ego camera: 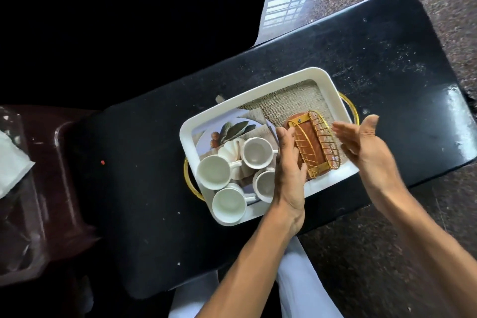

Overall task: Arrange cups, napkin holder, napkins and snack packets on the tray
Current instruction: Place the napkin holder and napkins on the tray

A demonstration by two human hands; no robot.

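A white tray (260, 93) with gold handles sits on a black table. Several white cups (214, 171) stand grouped in its left half. A napkin holder (313, 146) with a brown wooden base and gold wire sides stands in the right half. My left hand (289, 170) lies flat against the holder's left side, fingers straight. Just right of the holder, my right hand (364, 142) is held open, palm facing it, not touching.
The black table (387, 64) ends close to the tray's right handle (351, 108). A dark brown plastic chair (51, 175) at the left carries white napkins (10, 162). Speckled stone floor surrounds the table. A small orange crumb (102, 162) lies left of the tray.
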